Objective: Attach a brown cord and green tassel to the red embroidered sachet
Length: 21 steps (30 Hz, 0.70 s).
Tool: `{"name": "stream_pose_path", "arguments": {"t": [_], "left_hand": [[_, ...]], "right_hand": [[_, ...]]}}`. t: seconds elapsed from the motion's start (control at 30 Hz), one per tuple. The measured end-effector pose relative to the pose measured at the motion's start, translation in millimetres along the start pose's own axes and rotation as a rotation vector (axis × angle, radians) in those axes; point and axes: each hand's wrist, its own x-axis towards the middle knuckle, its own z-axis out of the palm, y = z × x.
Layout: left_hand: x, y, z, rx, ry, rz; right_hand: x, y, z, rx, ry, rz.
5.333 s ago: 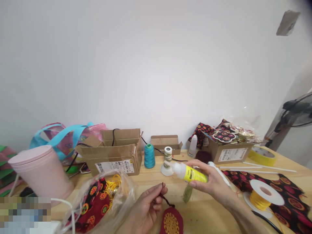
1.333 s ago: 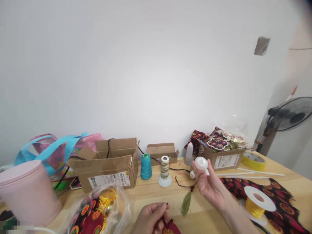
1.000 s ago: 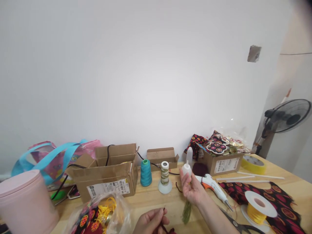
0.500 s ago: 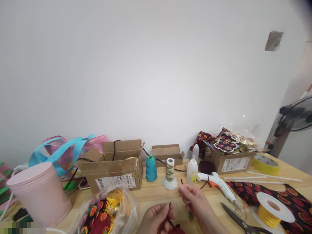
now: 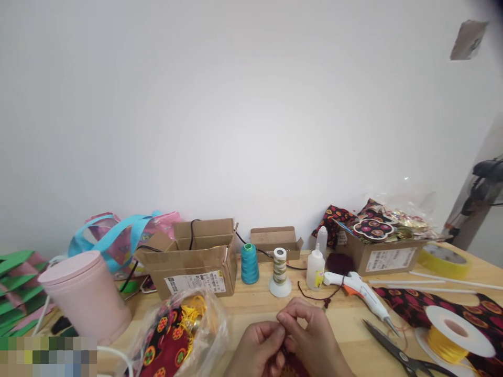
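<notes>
My left hand point(image 5: 259, 346) is closed in a pinch on a thin dark red cord, which is mostly hidden by the fingers. Its thumb and forefinger meet the fingertips of my right hand point(image 5: 312, 335). That hand is pinched too, and what lies between its fingers is too small to make out. Below both hands, at the bottom edge, part of a dark red patterned fabric piece point(image 5: 293, 365) shows. A dark knotted cord point(image 5: 326, 302) lies on the table just beyond my right hand.
Left: a plastic bag point(image 5: 214, 324) of patterned fabric and yellow cord, a pink bin point(image 5: 86, 298), a cardboard box point(image 5: 188, 269). Behind: thread cones point(image 5: 250, 266) and glue bottles point(image 5: 315, 269). Right: a glue gun point(image 5: 365, 298), black scissors point(image 5: 393, 352), a yellow cord spool point(image 5: 448, 343).
My right hand has moved in to meet the left hand's fingertips, uncovering the knotted cord behind it. The view has turned slightly left, so the table things appear farther right.
</notes>
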Motion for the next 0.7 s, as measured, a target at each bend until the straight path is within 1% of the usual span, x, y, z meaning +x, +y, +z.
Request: {"name": "stream_pose_path", "arguments": {"t": [0.1, 0.23, 0.33, 0.47, 0.57, 0.6, 0.7], "left_hand": [[0, 0, 2, 0.02, 0.008, 0.057], [-1, -1, 3, 0.038, 0.045, 0.099], [-4, -1, 6, 0.068, 0.083, 0.115], [-8, 5, 8, 0.113, 0.115, 0.119], [-9, 12, 7, 0.157, 0.117, 0.111], [-9, 14, 8, 0.174, 0.116, 0.112], [-5, 17, 11, 0.214, 0.119, 0.132]], "right_hand": [[0, 0, 5, 0.118, 0.024, 0.097], [1, 1, 11, 0.357, -0.011, 0.245], [0, 4, 15, 0.503, -0.022, 0.3], [-2, 8, 16, 0.646, -0.09, 0.337], [-1, 0, 9, 0.622, -0.1, 0.284], [-1, -4, 6, 0.575, -0.109, 0.254], [2, -15, -4, 0.446, -0.078, 0.198]]}}
